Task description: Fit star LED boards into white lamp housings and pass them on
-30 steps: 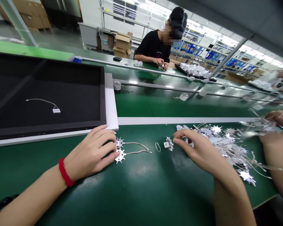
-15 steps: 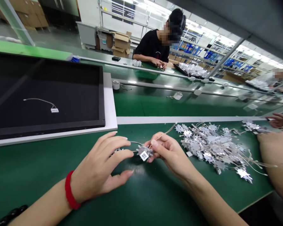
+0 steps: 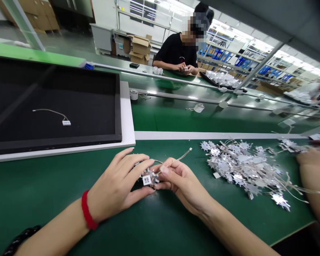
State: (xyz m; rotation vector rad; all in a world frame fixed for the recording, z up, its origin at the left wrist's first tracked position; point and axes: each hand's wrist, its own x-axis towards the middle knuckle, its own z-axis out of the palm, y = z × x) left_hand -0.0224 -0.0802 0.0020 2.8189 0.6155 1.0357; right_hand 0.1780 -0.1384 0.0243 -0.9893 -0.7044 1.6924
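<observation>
Right hand [image 3: 182,180] pinches a spiky metal piece [image 3: 154,175]; left hand [image 3: 120,182] arches half-open around it, hold unclear. Between them, a white label [image 3: 147,180] shows an unreadable code.

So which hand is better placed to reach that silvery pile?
Probably the right hand: it's nearer the pile, while the left hand is farther off. The right holds a part, though, so it may need freeing first.

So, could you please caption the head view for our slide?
Left hand and right hand meet at a labelled silvery piece, similar pieces piled to the right.
</observation>
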